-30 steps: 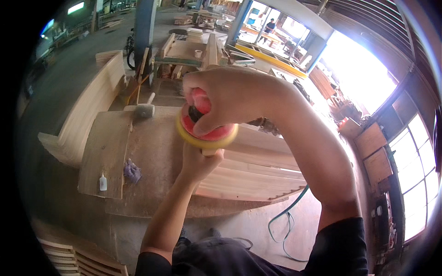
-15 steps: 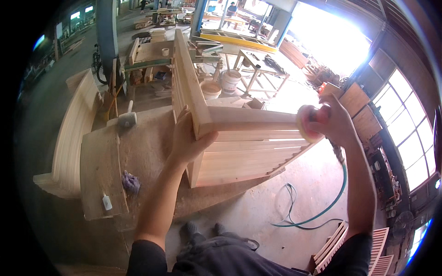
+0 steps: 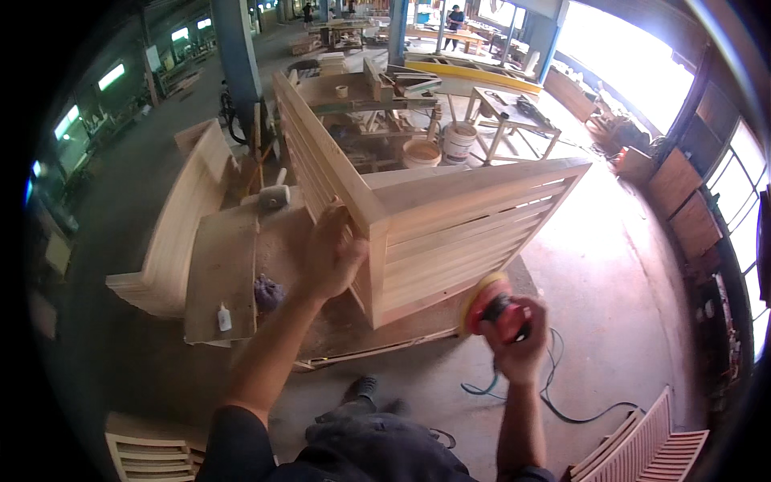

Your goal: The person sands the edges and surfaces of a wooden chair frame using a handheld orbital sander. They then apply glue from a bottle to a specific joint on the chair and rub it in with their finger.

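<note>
A pale slatted wooden corner frame [image 3: 450, 233] stands upright on a low plywood bench [image 3: 217, 273]. My left hand [image 3: 331, 255] lies flat against the frame's left panel near the corner post. My right hand [image 3: 518, 341] grips a red round sander with a yellow pad [image 3: 488, 304], held low by the frame's lower right edge. A green hose [image 3: 514, 394] trails from the sander across the floor.
A small white glue bottle [image 3: 224, 317], a purple rag [image 3: 267, 291] and a mallet [image 3: 275, 195] lie on the bench. A curved wooden bench piece [image 3: 173, 241] sits left. Slatted panels [image 3: 650, 450] lie at lower right. Buckets [image 3: 458, 140] and worktables stand behind; a person works far back.
The sander has come down from the frame's upper right to its lower right edge. My left hand has slid onto the left panel, and the frame now shows its corner.
</note>
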Motion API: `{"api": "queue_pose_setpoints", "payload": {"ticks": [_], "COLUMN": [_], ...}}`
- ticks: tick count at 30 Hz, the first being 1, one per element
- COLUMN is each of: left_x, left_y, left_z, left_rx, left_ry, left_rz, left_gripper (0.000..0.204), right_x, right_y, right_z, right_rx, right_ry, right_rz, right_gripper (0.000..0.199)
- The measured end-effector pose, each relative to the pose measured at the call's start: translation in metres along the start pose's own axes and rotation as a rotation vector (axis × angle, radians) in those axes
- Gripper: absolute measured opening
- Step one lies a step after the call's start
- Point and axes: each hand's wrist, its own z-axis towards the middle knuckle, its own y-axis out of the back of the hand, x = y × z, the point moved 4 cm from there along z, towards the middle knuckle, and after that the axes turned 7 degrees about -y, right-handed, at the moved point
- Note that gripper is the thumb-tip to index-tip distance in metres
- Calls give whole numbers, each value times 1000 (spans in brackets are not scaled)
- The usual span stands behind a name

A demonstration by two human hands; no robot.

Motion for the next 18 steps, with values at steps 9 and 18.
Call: {"api": "queue_pose_setpoints", "payload": {"ticks": [9, 18], "left_x": [21, 35], "left_y": [22, -1], "left_z": [148, 154], "left_rx": [287, 647], "left_ry": [-136, 136], "left_rz": [-28, 73], "left_gripper": [52, 76], "right_x": [70, 114], "right_y": [-130, -157], "right_z": [-40, -17], "right_rx": [-150, -279], "right_ry": [348, 387], "right_rz": [341, 309], "right_gripper": [48, 45]}}
